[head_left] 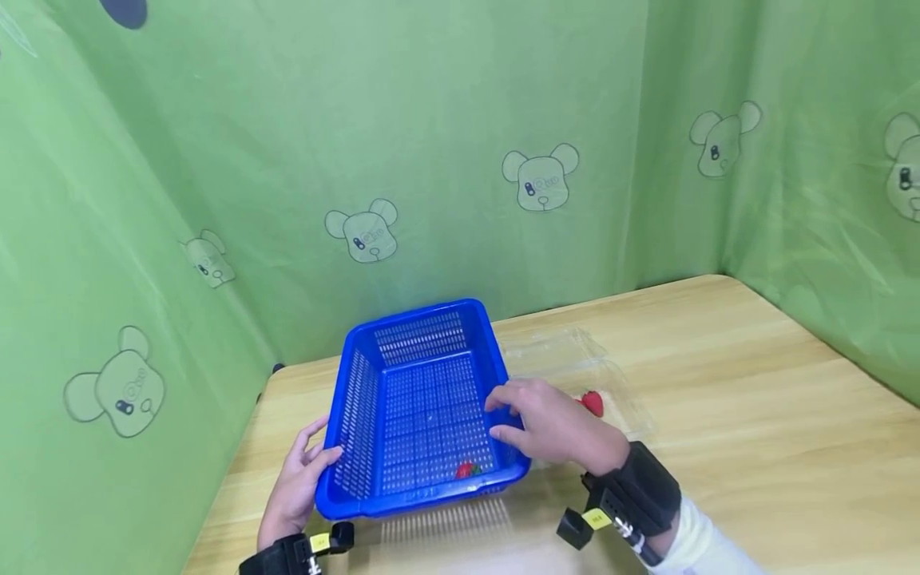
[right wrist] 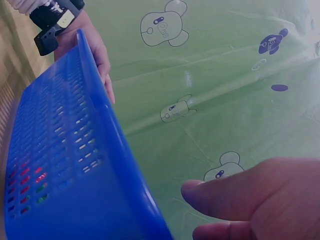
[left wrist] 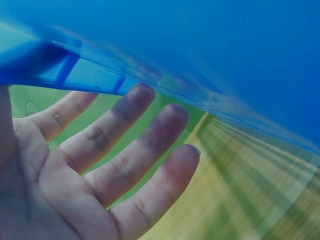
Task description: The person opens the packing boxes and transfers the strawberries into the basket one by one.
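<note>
A blue plastic basket [head_left: 431,501] with slotted walls stands tilted in front of me, its near side raised above its shadow. Inside, a red strawberry [head_left: 465,470] with green leaves lies at the near right corner; it shows red and green through the slots in the right wrist view. My left hand [head_left: 291,489] holds the left rim, thumb on top and fingers [left wrist: 167,125] spread beneath. Over the right rim is my right hand [head_left: 549,423], thumb and fingers apart with nothing between them. Behind that hand, strawberries [head_left: 592,403] sit in a clear plastic container [head_left: 625,391], partly hidden.
The wooden table [head_left: 755,415] extends to the right and under the basket. A green curtain [head_left: 446,120] printed with bear heads surrounds it at the back and sides.
</note>
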`<state>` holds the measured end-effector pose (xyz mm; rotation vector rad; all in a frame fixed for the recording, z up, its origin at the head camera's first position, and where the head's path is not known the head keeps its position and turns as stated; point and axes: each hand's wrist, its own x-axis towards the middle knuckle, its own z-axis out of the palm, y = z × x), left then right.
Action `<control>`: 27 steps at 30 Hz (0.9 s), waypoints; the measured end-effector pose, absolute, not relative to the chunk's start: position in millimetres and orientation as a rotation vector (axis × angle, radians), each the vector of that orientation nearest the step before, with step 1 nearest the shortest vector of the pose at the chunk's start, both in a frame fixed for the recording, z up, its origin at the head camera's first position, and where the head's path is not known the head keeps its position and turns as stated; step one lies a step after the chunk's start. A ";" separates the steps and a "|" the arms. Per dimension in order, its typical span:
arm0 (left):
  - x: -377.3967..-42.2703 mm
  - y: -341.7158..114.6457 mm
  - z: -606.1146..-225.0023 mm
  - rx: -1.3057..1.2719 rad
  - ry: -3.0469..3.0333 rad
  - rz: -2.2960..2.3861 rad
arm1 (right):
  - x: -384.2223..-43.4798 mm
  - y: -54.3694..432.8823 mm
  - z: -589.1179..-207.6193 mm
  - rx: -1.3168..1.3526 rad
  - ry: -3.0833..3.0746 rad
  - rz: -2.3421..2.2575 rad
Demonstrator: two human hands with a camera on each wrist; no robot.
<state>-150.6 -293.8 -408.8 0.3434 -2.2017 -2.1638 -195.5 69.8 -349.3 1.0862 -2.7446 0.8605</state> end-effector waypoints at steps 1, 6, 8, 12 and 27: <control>-150.8 -294.2 -408.9 0.343 -2.198 -2.165 | -196.4 70.4 -348.5 1.087 -2.736 0.862; -150.9 -294.8 -408.5 0.339 -2.193 -2.158 | -199.3 74.2 -345.0 1.082 -2.721 0.885; -150.8 -294.3 -408.0 0.345 -2.191 -2.164 | -199.8 76.2 -344.3 1.070 -2.721 0.898; -149.8 -293.2 -407.4 0.348 -2.198 -2.170 | -200.4 81.3 -343.7 1.026 -2.718 0.914; -147.7 -291.2 -404.4 0.351 -2.189 -2.181 | -212.4 97.2 -344.4 0.953 -2.701 0.942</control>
